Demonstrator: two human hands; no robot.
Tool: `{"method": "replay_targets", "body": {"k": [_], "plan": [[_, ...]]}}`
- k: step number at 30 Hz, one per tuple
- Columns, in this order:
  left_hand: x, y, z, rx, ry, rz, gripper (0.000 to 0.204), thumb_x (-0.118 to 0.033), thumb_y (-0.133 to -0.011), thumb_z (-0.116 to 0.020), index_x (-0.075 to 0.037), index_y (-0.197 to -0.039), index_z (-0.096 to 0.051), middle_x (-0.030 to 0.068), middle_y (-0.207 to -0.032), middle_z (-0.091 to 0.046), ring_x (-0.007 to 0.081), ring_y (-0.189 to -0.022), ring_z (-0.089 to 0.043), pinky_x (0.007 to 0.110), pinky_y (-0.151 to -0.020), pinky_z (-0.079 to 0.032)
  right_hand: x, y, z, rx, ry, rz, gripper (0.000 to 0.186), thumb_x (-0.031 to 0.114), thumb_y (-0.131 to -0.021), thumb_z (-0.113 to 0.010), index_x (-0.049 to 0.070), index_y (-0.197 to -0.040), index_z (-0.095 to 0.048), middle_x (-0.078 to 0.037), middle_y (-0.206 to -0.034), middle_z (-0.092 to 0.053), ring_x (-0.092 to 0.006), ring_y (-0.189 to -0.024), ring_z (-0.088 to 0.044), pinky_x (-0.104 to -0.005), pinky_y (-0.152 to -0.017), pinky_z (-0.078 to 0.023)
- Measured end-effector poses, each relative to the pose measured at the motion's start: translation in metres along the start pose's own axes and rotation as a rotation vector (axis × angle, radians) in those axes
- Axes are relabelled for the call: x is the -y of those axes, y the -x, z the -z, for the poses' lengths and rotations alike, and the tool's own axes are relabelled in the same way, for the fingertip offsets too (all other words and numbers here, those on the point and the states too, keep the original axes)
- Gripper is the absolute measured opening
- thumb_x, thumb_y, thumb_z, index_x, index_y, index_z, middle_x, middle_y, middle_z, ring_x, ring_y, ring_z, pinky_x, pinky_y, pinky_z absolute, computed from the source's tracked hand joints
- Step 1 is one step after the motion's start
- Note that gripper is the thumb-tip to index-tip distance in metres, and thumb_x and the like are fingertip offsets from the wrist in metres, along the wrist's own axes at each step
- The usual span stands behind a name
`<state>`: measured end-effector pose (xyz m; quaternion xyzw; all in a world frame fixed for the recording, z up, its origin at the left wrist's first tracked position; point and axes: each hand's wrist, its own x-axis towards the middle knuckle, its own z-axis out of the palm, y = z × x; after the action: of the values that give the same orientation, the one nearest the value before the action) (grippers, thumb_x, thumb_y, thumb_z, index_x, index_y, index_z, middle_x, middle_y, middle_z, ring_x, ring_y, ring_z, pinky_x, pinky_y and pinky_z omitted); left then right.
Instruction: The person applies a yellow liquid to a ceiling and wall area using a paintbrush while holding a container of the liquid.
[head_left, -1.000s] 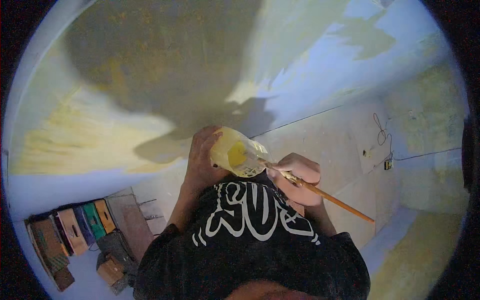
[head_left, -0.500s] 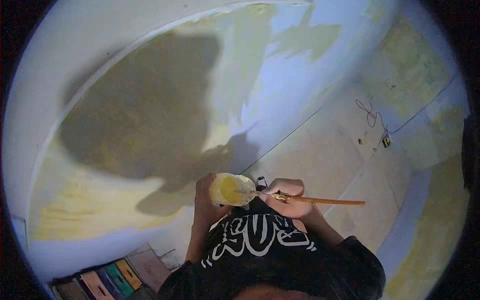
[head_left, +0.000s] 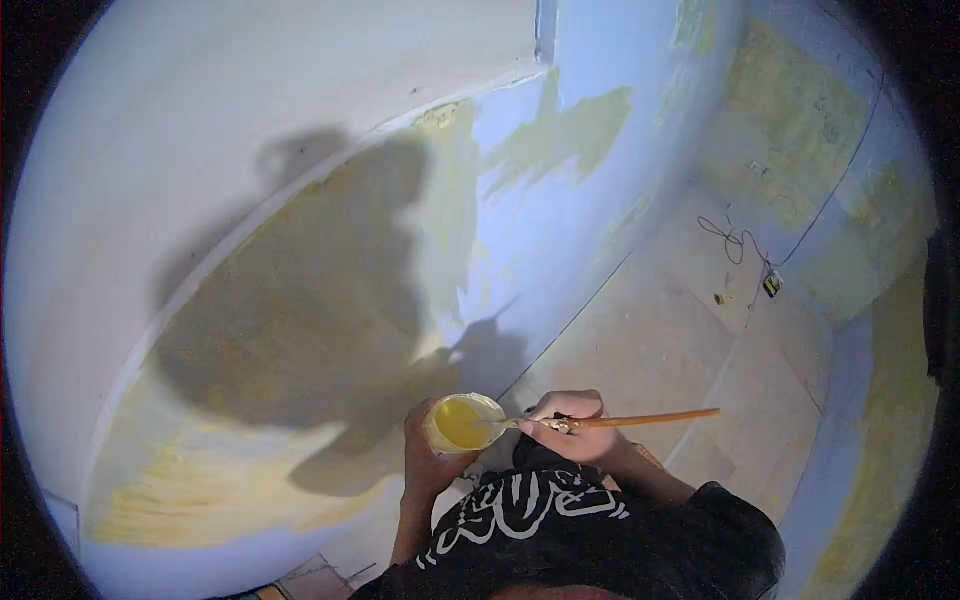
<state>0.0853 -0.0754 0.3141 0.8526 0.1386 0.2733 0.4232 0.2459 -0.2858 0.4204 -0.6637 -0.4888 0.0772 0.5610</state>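
My left hand point(head_left: 428, 462) is wrapped round a pale plastic cup point(head_left: 493, 407), tilted so its mouth faces me, with yellow paint point(head_left: 462, 427) inside. In my right hand point(head_left: 575, 434) is a paintbrush point(head_left: 665, 416) with a long orange-brown wooden handle pointing right. Its brush end reaches over the cup's right rim; whether it touches the paint I cannot tell. Both hands are in front of my black printed shirt point(head_left: 600, 545). Close by on the left curves a low wall point(head_left: 170, 490), pale blue with yellow-green brushed patches, under a large shadow.
A pale ledge point(head_left: 300, 80) borders the painted wall above. Tan floor panels point(head_left: 650, 320) stretch to the right. A thin black cord point(head_left: 735, 240) and a small yellow-and-black object point(head_left: 771, 284) lie there. Another wall point(head_left: 890, 430), partly yellow-green, rises at far right.
The view has shifted, so the wall appears lower and the coloured items at lower left have mostly left the picture. Both hands still hold the cup and paintbrush; the cup's mouth is more visible.
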Motion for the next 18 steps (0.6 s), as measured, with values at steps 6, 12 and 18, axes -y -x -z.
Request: {"method": "replay_targets", "body": {"k": [6, 12, 18], "plan": [[-0.005, 0.017, -0.014, -0.012, 0.121, 0.101, 0.102, -0.034, -0.063, -0.099, -0.001, -0.141, -0.041, 0.021, -0.135, -0.052, 0.0376, -0.126, -0.054, 0.049, -0.106, -0.044, 0.008, 0.014, 0.0, -0.001, -0.391, -0.312, 0.009, -0.001, -0.095, -0.07, -0.006, -0.101, -0.074, -0.015, -0.087, -0.076, -0.0168, -0.069, -0.073, -0.0281, -0.059, -0.059], [-0.002, 0.02, -0.017, -0.036, 0.188, 0.126, 0.108, -0.035, -0.062, -0.099, 0.0, -0.143, -0.036, 0.0205, -0.135, -0.049, 0.0353, -0.126, -0.053, 0.049, -0.107, -0.043, -0.006, 0.0, 0.005, -0.139, -0.656, -0.306, 0.012, -0.001, -0.093, -0.073, -0.007, -0.103, -0.07, -0.019, -0.088, -0.075, -0.022, -0.071, -0.075, -0.0336, -0.057, -0.063], [-0.045, -0.024, -0.019, -0.041, 0.172, 0.154, 0.105, -0.034, -0.064, -0.098, 0.001, -0.142, -0.037, 0.0203, -0.131, -0.052, 0.0351, -0.126, -0.053, 0.049, -0.107, -0.043, 0.029, -0.088, 0.067, -0.384, -0.549, 0.065, 0.009, -0.003, -0.091, -0.074, -0.002, -0.096, -0.068, -0.015, -0.083, -0.074, -0.0167, -0.067, -0.072, -0.0287, -0.053, -0.057]]}}
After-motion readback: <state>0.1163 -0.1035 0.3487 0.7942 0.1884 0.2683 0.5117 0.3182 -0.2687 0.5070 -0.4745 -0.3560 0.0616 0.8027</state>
